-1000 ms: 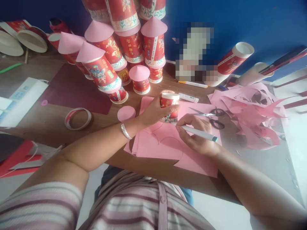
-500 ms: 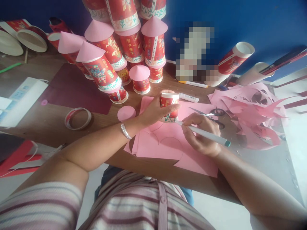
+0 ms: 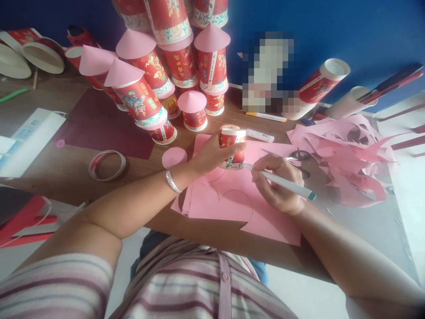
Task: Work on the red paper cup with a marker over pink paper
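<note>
While the red paper cup (image 3: 239, 157) is held mouth-up by the left hand (image 3: 215, 153) over pink sheets (image 3: 226, 210) on the tabletop (image 3: 141, 170), a white marker (image 3: 292, 185) is pinched pen-fashion in the right hand (image 3: 281, 193), its tip at the cup's patterned lower edge in the head view. For even strokes, the cup is best steadied without being squeezed, and the tip pressed lightly.

Backed by a deep blue wall (image 3: 332, 26), darkening to near-navy at the left. Furnished with 1 brown wood-grain table (image 3: 75, 170), set close to that wall and greyed by glare toward its right end. Floored in white (image 3: 308, 283) past the near edge. Lit brightest at the right.
</note>
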Demonstrator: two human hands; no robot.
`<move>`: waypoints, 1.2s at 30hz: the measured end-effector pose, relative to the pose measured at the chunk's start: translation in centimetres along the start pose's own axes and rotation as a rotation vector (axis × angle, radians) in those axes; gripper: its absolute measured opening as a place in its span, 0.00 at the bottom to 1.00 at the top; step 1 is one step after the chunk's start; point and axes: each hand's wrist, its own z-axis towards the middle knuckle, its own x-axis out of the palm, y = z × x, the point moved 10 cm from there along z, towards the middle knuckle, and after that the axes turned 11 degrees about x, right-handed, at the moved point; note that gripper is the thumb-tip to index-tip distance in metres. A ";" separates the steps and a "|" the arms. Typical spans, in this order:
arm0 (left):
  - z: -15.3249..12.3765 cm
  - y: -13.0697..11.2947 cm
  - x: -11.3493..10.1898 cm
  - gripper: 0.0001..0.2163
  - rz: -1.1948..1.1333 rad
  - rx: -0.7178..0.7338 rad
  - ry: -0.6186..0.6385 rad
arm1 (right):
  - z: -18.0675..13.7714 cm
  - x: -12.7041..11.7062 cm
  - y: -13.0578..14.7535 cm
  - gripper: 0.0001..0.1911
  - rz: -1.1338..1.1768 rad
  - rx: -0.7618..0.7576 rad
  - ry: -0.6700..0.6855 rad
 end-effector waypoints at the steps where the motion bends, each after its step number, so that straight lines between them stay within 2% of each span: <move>1: 0.0 0.0 0.0 0.25 -0.003 -0.005 -0.002 | 0.0 0.0 0.0 0.05 -0.006 -0.003 0.006; 8: -0.2 0.5 -0.7 0.34 -0.029 -0.044 -0.075 | 0.0 0.0 0.1 0.05 -0.041 -0.022 -0.005; 13: -0.2 1.3 -0.9 0.40 -0.133 -0.071 -0.090 | -0.1 -0.2 0.0 0.05 0.013 -0.042 -0.045; 21: -0.1 0.4 -0.5 0.28 -0.261 -0.036 -0.046 | -0.1 0.0 -0.6 0.07 0.101 -0.013 -0.043; 24: -0.1 0.8 -0.7 0.26 -0.255 -0.039 -0.032 | 0.0 0.3 -0.5 0.07 0.136 -0.012 0.007; 28: 0.1 1.1 -0.9 0.25 -0.260 0.005 -0.013 | 0.2 0.8 -0.5 0.05 0.154 0.005 0.068; 32: 0.2 0.8 -0.4 0.24 -0.292 0.026 -0.010 | 0.3 0.7 -0.2 0.06 0.175 -0.016 0.074; 36: 0.1 0.6 0.0 0.30 -0.309 0.004 -0.021 | 0.3 0.9 0.1 0.07 0.180 -0.039 0.090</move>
